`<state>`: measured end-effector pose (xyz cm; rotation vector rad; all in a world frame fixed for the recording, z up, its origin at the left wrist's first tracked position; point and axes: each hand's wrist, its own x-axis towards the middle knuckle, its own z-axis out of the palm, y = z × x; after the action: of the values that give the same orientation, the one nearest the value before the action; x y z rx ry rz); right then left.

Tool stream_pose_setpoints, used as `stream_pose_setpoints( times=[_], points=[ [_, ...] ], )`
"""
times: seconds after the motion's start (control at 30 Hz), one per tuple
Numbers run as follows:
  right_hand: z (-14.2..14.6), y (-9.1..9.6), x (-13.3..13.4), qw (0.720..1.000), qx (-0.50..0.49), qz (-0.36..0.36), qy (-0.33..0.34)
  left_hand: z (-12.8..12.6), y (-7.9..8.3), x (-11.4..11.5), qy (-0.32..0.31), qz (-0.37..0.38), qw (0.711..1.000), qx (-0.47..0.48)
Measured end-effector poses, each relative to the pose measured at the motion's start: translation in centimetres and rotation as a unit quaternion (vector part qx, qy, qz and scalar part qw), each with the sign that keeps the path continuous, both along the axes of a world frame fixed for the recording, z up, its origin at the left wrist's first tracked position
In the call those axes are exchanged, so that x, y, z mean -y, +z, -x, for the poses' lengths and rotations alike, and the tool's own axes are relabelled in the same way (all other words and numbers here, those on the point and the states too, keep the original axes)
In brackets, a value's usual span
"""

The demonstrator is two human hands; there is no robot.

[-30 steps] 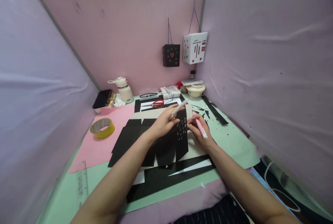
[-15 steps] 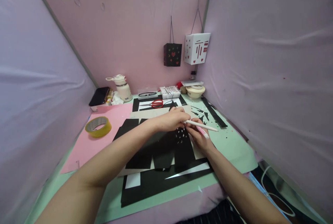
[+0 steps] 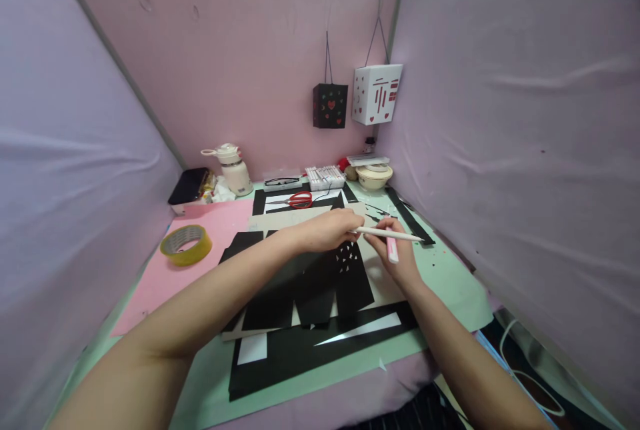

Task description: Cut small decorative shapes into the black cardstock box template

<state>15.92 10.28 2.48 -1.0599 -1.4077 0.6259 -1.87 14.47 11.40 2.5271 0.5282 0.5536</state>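
Note:
My left hand (image 3: 340, 227) is closed around the end of a slim white pen-like stick (image 3: 395, 234), which points to the right. It is over the upper part of the black paper (image 3: 315, 290), beside a patch of small cut-out shapes. Just right of the paper, my right hand (image 3: 400, 263) pinches a short pink-and-white pen-shaped tool (image 3: 392, 247); the white stick crosses in front of it. Beneath the black sheets lies a beige board (image 3: 280, 219). The fingertips of my left hand are partly hidden.
Red-handled scissors (image 3: 300, 200) lie behind the board. Yellow tape (image 3: 186, 245) rests on pink paper (image 3: 150, 283) at left. Black scraps and a black strip (image 3: 413, 218) lie at right. A jug (image 3: 235, 173), markers (image 3: 325, 177) and a bowl (image 3: 374, 178) stand behind; two paper lanterns (image 3: 330, 107) hang above.
My right hand has moved right, away from the black paper, and the pink tool in it has turned more upright. My left hand and the white stick have barely shifted.

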Motion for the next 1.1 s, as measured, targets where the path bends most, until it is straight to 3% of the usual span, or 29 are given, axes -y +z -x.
stream_pose_setpoints(
  times=[0.1, 0.23, 0.43, 0.63, 0.8, 0.93, 1.03, 1.1],
  points=[
    [-2.4, -0.5, -1.9, 0.995, 0.067, -0.001, -0.07, -0.1, -1.2, -0.1, 0.026, 0.021, 0.999, 0.039],
    [-5.1, -2.3, -3.6, 0.98, 0.139, 0.028, -0.138, 0.7, -3.9, 1.1, 0.127, 0.031, 0.987, 0.09],
    [-5.0, -2.8, -1.6, 0.988, 0.149, 0.039, -0.015, 2.4, -8.1, 5.8, 0.114, 0.187, 0.969, 0.116],
    [-4.1, -2.6, 0.6, 0.973, 0.199, 0.06, 0.097, 2.8, -10.1, 8.0, 0.109, 0.278, 0.943, 0.146],
    [-4.2, -3.6, 2.0, 0.948, 0.259, 0.0, 0.183, 2.9, -10.8, 7.9, 0.104, 0.267, 0.945, 0.155],
    [-4.5, -3.9, 2.5, 0.959, 0.245, -0.049, 0.136, 2.9, -10.9, 8.1, 0.107, 0.232, 0.956, 0.142],
    [-4.7, -4.0, 2.4, 0.955, 0.256, -0.055, 0.143, 2.9, -10.7, 8.2, 0.09, 0.127, 0.988, 0.018],
    [-4.8, -4.1, 2.3, 0.942, 0.285, -0.071, 0.163, 2.9, -10.6, 8.3, 0.078, 0.042, 0.993, -0.082]
  ],
)
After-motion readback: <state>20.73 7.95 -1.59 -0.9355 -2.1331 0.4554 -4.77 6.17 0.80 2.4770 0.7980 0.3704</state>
